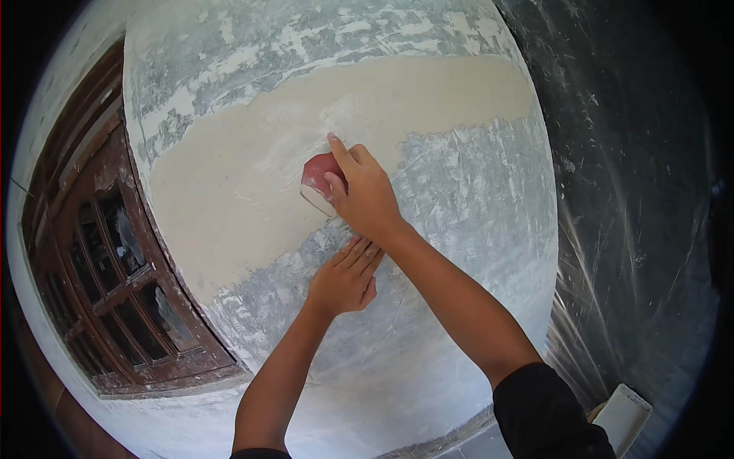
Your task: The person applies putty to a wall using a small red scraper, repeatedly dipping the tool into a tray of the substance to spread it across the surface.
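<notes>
Black sleeve (544, 417); right hand (368, 191) holds red block (322, 168) against cream-patched wall (474, 191).

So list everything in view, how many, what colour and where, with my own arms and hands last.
Wall: one, patchy grey and white, across the centre.
Smooth coat: one band, cream, upper part of the wall.
Reddish piece: one, red with a pale edge, over the coat's lower part.
Paned frame: one, brown wood, left.
Sheeting: one stretch, dark, shiny, right.
Tray-like item: one, white, lower right.
Floor: one patch, grey, bottom.
Unclear surface: one, reddish brown, lower left.
Right hand: one, bare, holding the reddish piece.
Left hand: one, bare, just below the right.
Forearms: two, bare, reaching up from below.
Sleeves: two, black, bottom edge and lower right.
</notes>
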Tool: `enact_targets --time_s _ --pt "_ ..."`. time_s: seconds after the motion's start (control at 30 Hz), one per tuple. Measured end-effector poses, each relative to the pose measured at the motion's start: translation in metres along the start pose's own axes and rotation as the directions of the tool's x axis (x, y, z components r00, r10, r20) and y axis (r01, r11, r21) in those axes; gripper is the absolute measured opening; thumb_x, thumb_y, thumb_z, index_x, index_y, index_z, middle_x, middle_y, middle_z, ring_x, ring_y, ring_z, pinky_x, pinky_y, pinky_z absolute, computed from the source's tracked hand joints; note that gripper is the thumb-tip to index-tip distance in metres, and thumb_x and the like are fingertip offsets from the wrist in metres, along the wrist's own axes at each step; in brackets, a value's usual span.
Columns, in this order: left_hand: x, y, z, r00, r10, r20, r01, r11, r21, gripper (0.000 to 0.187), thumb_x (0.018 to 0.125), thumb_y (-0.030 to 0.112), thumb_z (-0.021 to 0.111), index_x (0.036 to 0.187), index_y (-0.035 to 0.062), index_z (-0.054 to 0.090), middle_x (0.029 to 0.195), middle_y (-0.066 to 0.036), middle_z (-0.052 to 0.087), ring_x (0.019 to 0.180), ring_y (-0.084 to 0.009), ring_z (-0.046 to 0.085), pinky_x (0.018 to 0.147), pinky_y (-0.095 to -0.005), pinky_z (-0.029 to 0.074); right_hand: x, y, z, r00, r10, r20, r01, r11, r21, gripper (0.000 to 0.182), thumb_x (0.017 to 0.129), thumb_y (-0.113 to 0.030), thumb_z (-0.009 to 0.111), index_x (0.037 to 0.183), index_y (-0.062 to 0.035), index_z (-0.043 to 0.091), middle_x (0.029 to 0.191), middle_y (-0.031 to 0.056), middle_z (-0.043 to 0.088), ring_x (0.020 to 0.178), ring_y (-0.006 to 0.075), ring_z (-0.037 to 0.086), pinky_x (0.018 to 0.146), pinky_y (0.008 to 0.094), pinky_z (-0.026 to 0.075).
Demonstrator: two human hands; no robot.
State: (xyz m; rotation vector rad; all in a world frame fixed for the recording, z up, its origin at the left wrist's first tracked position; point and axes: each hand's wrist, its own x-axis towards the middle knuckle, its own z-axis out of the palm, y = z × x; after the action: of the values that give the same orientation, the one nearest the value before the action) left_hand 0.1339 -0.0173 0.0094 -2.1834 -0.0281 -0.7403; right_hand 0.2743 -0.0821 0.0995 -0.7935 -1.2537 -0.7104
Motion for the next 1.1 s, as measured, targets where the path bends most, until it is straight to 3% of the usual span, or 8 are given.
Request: enact_targets --time_s 0.17,0.27,0.47,0.63,0.8,0.93,1.0,1.1 --pt "0.004 0.002 -0.001 0.999 0.013 -0.043 -0.012 1.0 0.005 0.061 0.078 0.015 0.056 0.137 0.0009 0.054 0.144 -0.013 0.053 0.139 -0.0276 0.046 0.118 -0.0422 0.035 0.015 0.069 -0.056 0.941 0.193 -0.279 -0.259 0.94 -0.223 0.054 0.087 -0.008 0.067 0.137 0.0052 0.051 0.102 0.0224 0.06 0.095 0.0381 0.062 0.083 0.043 0.051" --pt "0.005 0.001 0.0 0.999 0.013 -0.046 -0.013 1.0 0.004 0.06 0.079 0.015 0.055 0.137 0.0007 0.054 0.144 -0.013 0.054 0.138 -0.0277 0.046 0.118 -0.0422 0.035 0.011 0.077 -0.082 0.905 0.092 -0.415 -0.232 0.924 -0.303 0.054 0.087 -0.005 0.067 0.137 0.0058 0.051 0.099 0.0216 0.059 0.091 0.037 0.062 0.08 0.0436 0.051" --pt "0.0 -0.001 0.002 0.999 0.014 -0.035 -0.013 1.0 0.004 0.059 0.079 0.016 0.055 0.136 -0.0001 0.054 0.144 -0.014 0.053 0.139 -0.0273 0.045 0.118 -0.0414 0.034 -0.014 -0.001 -0.006 1.0 -0.021 0.021 0.019 0.994 0.108 0.055 0.086 -0.006 0.069 0.138 0.0007 0.053 0.096 0.0204 0.058 0.085 0.0363 0.06 0.077 0.0413 0.05" --pt "0.005 0.002 -0.005 0.999 0.028 -0.032 -0.027 0.999 0.025 0.058 0.08 0.017 0.054 0.136 -0.0003 0.055 0.145 -0.014 0.052 0.14 -0.0266 0.044 0.119 -0.0404 0.033 -0.009 0.054 -0.038 0.977 0.167 -0.131 -0.175 0.983 -0.055 0.052 0.088 -0.008 0.068 0.137 0.0014 0.053 0.101 0.0215 0.059 0.092 0.0382 0.062 0.082 0.0428 0.051" --pt "0.006 0.002 -0.002 0.996 0.025 -0.083 -0.026 1.0 0.0 0.058 0.078 0.014 0.056 0.134 -0.0001 0.057 0.139 -0.015 0.057 0.136 -0.0286 0.049 0.116 -0.0429 0.038 -0.009 0.072 -0.075 0.907 0.134 -0.4 -0.22 0.959 -0.177 0.053 0.088 -0.004 0.067 0.138 0.0045 0.05 0.103 0.0207 0.058 0.09 0.0356 0.062 0.082 0.042 0.051" --pt "0.002 0.001 -0.002 0.998 0.023 -0.059 -0.021 0.999 0.042 0.055 0.081 0.017 0.054 0.133 -0.0007 0.057 0.142 -0.014 0.055 0.138 -0.0259 0.047 0.118 -0.0396 0.035 -0.014 -0.005 -0.009 0.994 0.004 -0.112 0.001 0.999 0.048 0.056 0.088 -0.006 0.068 0.14 0.0001 0.05 0.097 0.019 0.059 0.086 0.0349 0.061 0.076 0.0414 0.051" --pt "-0.008 -0.001 0.005 0.982 -0.083 0.167 0.1 0.99 -0.096 0.055 0.081 0.017 0.054 0.133 -0.0012 0.057 0.142 -0.014 0.055 0.137 -0.0262 0.048 0.117 -0.0398 0.036 -0.02 -0.025 0.021 0.997 -0.064 0.031 0.061 0.994 0.088 0.055 0.088 -0.008 0.068 0.14 -0.0009 0.051 0.097 0.0192 0.058 0.086 0.0371 0.06 0.077 0.0421 0.051" --pt "-0.01 -0.004 0.011 0.994 -0.029 0.107 0.032 0.999 -0.032 0.056 0.08 0.016 0.054 0.133 -0.0016 0.057 0.142 -0.014 0.055 0.137 -0.0263 0.047 0.118 -0.0401 0.036 -0.015 -0.009 0.016 1.0 -0.006 0.009 0.005 0.999 0.053 0.054 0.088 -0.009 0.067 0.14 -0.0013 0.051 0.098 0.0193 0.059 0.087 0.0381 0.061 0.077 0.043 0.051"
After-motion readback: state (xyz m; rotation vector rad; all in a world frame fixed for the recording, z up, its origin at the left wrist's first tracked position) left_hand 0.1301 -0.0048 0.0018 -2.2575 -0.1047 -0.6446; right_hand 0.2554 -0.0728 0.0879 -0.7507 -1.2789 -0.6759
